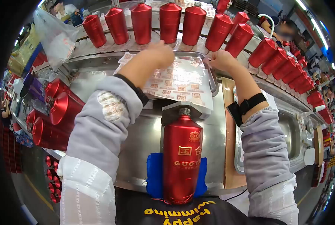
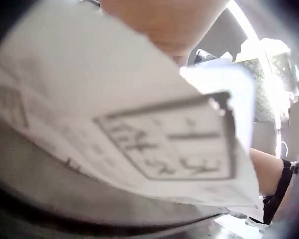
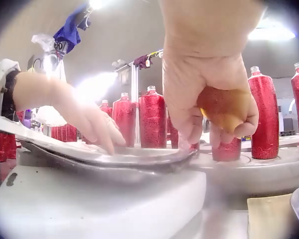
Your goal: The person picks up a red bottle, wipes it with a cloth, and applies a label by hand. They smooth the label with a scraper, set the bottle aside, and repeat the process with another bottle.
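Where hands (image 1: 160,54) (image 1: 222,60) reach, metal counter (image 1: 135,150), cluttered workshop (image 1: 39,187).

bright strip lights (image 1: 318,28) shine above a grey, yellow-lined floor (image 1: 29,191).

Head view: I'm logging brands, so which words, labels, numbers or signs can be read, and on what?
"国台", near bottle; second character partly turned away.
"GUOT", same bottle; its end curves out of sight.
"happy", shirt.
"swimming", same shirt.
Too small to read: the near bottle's finer print, the sheet's stamps, any marks on other bottles.
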A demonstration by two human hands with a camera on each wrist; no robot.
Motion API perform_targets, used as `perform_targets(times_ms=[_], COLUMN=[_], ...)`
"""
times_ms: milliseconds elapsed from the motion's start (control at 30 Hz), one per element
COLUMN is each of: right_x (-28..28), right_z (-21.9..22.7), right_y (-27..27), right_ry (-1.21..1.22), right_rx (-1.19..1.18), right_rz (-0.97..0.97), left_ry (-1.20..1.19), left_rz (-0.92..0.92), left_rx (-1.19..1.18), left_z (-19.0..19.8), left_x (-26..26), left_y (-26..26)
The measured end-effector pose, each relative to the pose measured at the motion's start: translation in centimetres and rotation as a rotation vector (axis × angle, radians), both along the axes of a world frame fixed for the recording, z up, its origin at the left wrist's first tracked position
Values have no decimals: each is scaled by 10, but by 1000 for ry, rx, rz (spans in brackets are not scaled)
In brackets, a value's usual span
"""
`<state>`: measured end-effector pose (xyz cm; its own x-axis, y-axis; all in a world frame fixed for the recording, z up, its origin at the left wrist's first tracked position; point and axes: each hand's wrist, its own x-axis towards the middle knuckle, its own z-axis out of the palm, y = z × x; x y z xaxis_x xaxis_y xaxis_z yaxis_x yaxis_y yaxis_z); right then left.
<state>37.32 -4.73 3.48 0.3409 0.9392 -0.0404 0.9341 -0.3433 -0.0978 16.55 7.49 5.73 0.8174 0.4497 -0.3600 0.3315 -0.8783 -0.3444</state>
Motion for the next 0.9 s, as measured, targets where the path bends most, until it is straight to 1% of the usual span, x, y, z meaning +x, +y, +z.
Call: perform_targets(times_ms=[67,100,167,233,267,333,367,433,500,533,633,667,767,800,833,867,900], right_x=[6,2,-2,-3,-3,-5,-4,-1,-4,-12,-42,-46,-60,-65,-73,-80,-82], right_z=[-3,2,8,11,13,16,15,18,31,42,76,80,84,89,92,95,92], right_y=[2,1,-4,-7,-9,-11,-12,-19,-28,-37,-55,-62,-79,-86,-93,-103,-113], right_ry=[10,10,33,78,45,-19,-13,-6,113,173,256,356,431,278,284,290,180], right_rx=[-6,-29,-49,-32,-44,-65,-30,49,99,123,163,202,295,309,294,283,356], right_rz=[-10,-6,2,6,2,-1,16,57,54,52,58,101,184,257,269,288,346], left_ry=[-196,-295,-259,-250,-251,-207,-186,-274,-403,-498,-906,-1036,-1106,-1230,-1249,-1267,-1275], left_rz=[-60,-91,-90,-82,-73,-96,-101,-103,-93,-32,57,131,149,134,92,52,20], left_rx=[-87,-133,-148,-188,-189,-157,-139,-125,-139,-257,-744,-1230,-1722,-1700,-1563,-1375,-1186], left_z=[-10,-13,-17,-34,-39,-32,-28,-20,-18,-7,-9,-10,-7,7,6,7,10], left_x=[11,17,24,31,34,32,29,20,12,9,1,-2,-3,-17,-22,-26,-35], left_y=[-4,-9,-22,-24,-19,-19,-16,-21,-22,-27,-31,-38,-47,-68,-67,-73,-82])
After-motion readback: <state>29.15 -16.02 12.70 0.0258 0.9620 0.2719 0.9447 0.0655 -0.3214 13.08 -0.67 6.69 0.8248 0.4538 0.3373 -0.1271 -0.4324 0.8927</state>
